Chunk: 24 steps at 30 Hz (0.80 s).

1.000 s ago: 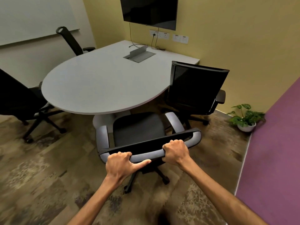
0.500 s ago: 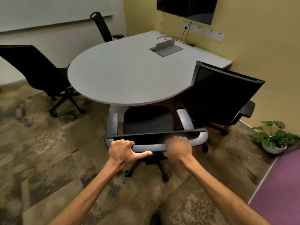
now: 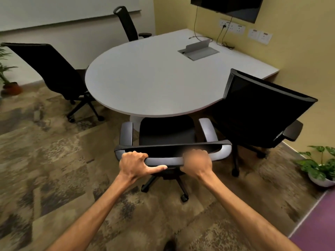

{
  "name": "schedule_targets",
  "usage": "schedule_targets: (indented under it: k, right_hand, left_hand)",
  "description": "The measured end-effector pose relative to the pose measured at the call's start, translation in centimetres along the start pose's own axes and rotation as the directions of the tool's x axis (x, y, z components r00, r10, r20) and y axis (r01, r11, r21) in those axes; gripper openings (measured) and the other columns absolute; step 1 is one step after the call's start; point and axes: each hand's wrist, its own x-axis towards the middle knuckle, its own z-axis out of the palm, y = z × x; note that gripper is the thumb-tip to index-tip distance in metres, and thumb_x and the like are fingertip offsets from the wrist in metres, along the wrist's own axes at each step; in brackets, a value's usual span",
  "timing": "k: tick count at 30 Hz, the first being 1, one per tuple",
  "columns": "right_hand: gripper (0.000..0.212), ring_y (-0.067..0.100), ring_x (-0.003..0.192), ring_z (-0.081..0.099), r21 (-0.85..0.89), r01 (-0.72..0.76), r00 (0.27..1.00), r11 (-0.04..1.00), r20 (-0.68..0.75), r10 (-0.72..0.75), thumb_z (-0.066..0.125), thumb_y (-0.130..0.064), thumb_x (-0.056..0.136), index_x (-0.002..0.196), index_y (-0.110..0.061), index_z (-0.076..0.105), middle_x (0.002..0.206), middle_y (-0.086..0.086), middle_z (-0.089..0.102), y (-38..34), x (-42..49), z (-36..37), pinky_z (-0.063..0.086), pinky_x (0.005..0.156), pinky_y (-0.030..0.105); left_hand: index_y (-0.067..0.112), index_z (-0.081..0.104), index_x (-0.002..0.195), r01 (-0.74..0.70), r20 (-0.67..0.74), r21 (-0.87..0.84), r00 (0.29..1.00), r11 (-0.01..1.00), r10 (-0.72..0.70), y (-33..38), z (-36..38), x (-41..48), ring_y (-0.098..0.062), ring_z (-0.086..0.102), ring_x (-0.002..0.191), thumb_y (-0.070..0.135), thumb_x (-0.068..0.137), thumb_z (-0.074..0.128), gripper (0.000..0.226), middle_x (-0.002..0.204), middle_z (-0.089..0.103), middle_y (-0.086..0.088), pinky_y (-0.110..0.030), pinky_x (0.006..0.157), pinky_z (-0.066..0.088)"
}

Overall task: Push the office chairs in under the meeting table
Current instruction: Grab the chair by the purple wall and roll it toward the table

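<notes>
A white meeting table (image 3: 155, 78) with a rounded near end fills the middle of the head view. Directly in front of me stands an office chair with grey armrests (image 3: 166, 133); the front of its black seat is under the table edge. My left hand (image 3: 134, 164) and my right hand (image 3: 196, 163) both grip the top of its backrest. A black mesh chair (image 3: 261, 109) stands at the table's right side, angled. Another black chair (image 3: 54, 73) is at the left, and a third (image 3: 126, 24) stands at the far side.
An open cable box (image 3: 198, 51) sits in the tabletop near the yellow wall with sockets and a screen (image 3: 226, 6). A potted plant (image 3: 320, 169) stands on the floor at right by a purple wall; another plant (image 3: 7, 77) is at far left. Patterned carpet covers the floor.
The chair I hold has rolled forward, its seat now partly under the table edge. My view has swung left, bringing the left chair fully into sight.
</notes>
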Motion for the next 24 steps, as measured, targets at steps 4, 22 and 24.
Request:
schedule_targets:
  k: [4, 22, 24]
  right_hand:
    - [0.024, 0.033, 0.062, 0.066, 0.003, 0.060, 0.998, 0.998, 0.015, -0.060, 0.071, -0.036, 0.062, 0.069, -0.013, 0.070, 0.068, 0.010, 0.069, 2.4, 3.8, -0.8, 0.045, 0.057, 0.032]
    - [0.026, 0.027, 0.077, 0.066, -0.041, 0.124, 0.988, 0.991, 0.099, -0.120, 0.058, -0.040, 0.073, 0.084, -0.020, 0.070, 0.080, 0.004, 0.071, 6.1, 18.9, 0.8, 0.039, 0.063, 0.031]
    - [0.027, 0.027, 0.081, 0.066, -0.040, 0.136, 0.987, 0.990, 0.094, -0.132, 0.058, -0.040, 0.073, 0.086, -0.020, 0.070, 0.083, 0.004, 0.071, 6.5, 20.3, 0.8, 0.039, 0.065, 0.031]
  left_hand:
    - [0.018, 0.029, 0.038, 0.038, -0.054, 0.010, 0.998, 0.999, -0.037, 0.9, 0.9, 2.9, -0.010, 0.032, 0.030, 0.096, 0.056, 0.044, 0.081, 0.033, 0.027, 0.008, -0.020, 0.041, 0.012]
    - [0.020, 0.025, 0.039, 0.048, -0.106, -0.023, 0.993, 0.999, -0.050, -2.7, 4.8, 16.2, -0.010, 0.028, 0.029, 0.096, 0.057, 0.043, 0.080, 0.032, 0.027, 0.006, -0.020, 0.040, 0.014]
    - [0.020, 0.025, 0.039, 0.053, -0.116, -0.014, 0.992, 0.998, -0.054, -3.0, 5.1, 17.6, -0.010, 0.028, 0.029, 0.096, 0.058, 0.043, 0.080, 0.031, 0.028, 0.005, -0.020, 0.038, 0.018]
